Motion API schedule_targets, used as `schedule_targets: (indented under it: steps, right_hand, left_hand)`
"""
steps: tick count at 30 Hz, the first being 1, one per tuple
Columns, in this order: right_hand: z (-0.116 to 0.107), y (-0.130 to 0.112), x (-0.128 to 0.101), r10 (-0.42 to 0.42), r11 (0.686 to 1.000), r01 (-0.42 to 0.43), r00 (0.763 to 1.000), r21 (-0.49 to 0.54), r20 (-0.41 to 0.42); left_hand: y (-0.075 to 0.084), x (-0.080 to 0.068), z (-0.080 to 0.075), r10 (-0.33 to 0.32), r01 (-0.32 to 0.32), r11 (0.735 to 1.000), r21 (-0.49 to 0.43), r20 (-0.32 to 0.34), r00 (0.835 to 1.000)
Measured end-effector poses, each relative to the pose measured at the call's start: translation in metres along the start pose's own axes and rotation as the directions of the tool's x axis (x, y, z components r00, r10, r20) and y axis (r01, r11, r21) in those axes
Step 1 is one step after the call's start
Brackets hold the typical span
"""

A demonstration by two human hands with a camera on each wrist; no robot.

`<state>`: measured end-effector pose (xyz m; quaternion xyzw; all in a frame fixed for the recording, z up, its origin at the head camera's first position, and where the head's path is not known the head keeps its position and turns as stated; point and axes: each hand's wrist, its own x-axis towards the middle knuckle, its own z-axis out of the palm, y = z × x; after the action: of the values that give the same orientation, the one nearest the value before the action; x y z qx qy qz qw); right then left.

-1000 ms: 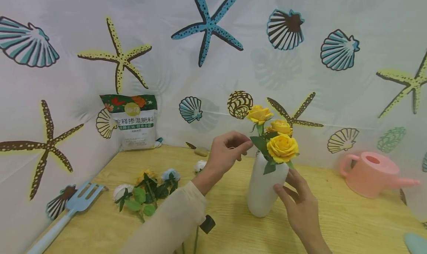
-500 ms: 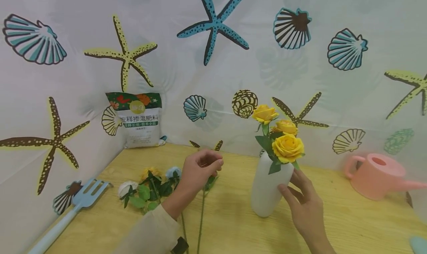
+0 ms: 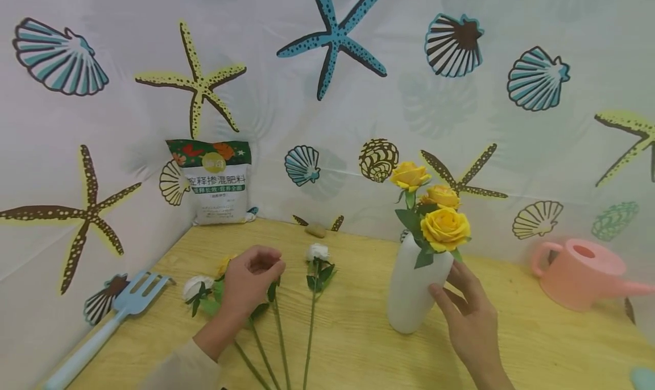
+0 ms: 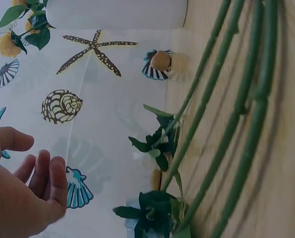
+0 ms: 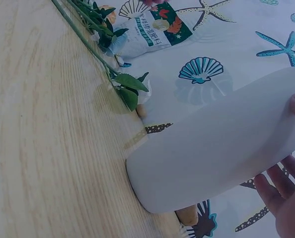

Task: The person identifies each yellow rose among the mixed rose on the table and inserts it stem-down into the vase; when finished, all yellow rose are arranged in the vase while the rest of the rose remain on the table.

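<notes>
My right hand (image 3: 468, 322) grips the white vase (image 3: 417, 282) near its top, thumb on the front and fingers behind. Yellow roses (image 3: 445, 228) with green leaves stand in the vase's mouth. In the right wrist view the vase's base sits on the wooden table (image 5: 63, 163). Above the flowers lying at left is my left hand (image 3: 251, 285), its fingers loosely bent around nothing, as the left wrist view also shows. It partly hides those flowers. A white rose (image 3: 318, 252) on a long green stem lies to its right; another white rose (image 3: 198, 287) is at the far left.
A blue hand fork (image 3: 132, 296) lies along the left side. At the back left stands a fertilizer bag (image 3: 217, 188). The pink watering can (image 3: 583, 273) is at right, and a tan stone (image 3: 315, 229) rests near the shell-print backdrop (image 3: 348, 117).
My left hand has moved away from the roses in the vase, left and down to above the lying flowers. The right hand stays on the vase. The head view has shifted slightly.
</notes>
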<state>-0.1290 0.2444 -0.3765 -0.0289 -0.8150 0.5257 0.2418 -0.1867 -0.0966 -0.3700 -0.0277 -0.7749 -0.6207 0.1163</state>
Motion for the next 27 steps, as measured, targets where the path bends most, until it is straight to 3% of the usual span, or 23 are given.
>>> schedule_targets:
  steps: [4,9,11,16,21,27]
  right_hand:
    - [0.0,0.001,0.0,-0.006,1.0,0.006,1.0,0.003,-0.01]
    - [0.0,0.0,-0.001,-0.013,1.0,0.013,1.0,0.015,-0.016]
    - [0.0,-0.001,-0.001,-0.017,1.0,0.018,1.0,0.023,-0.015]
    - [0.0,-0.001,0.0,-0.021,0.999,0.021,1.0,0.027,-0.007]
    - [-0.001,-0.001,-0.001,-0.016,1.0,0.016,1.0,0.016,0.01]
    - [-0.001,-0.001,-0.001,-0.011,1.0,0.011,1.0,0.006,0.018]
  left_hand:
    - [-0.008,-0.001,-0.015,-0.015,0.016,0.987,0.162,-0.011,1.0]
    - [-0.018,-0.002,-0.032,-0.04,0.03,0.958,0.284,0.031,0.999]
    - [-0.021,-0.003,-0.038,-0.071,0.043,0.934,0.354,0.066,0.995]
    - [-0.026,0.0,-0.046,-0.142,0.038,0.846,0.533,0.156,0.977]
    - [-0.029,0.002,-0.046,-0.139,0.007,0.807,0.591,0.178,0.974]
    - [-0.035,0.004,-0.046,-0.188,0.041,0.795,0.606,0.182,0.965]
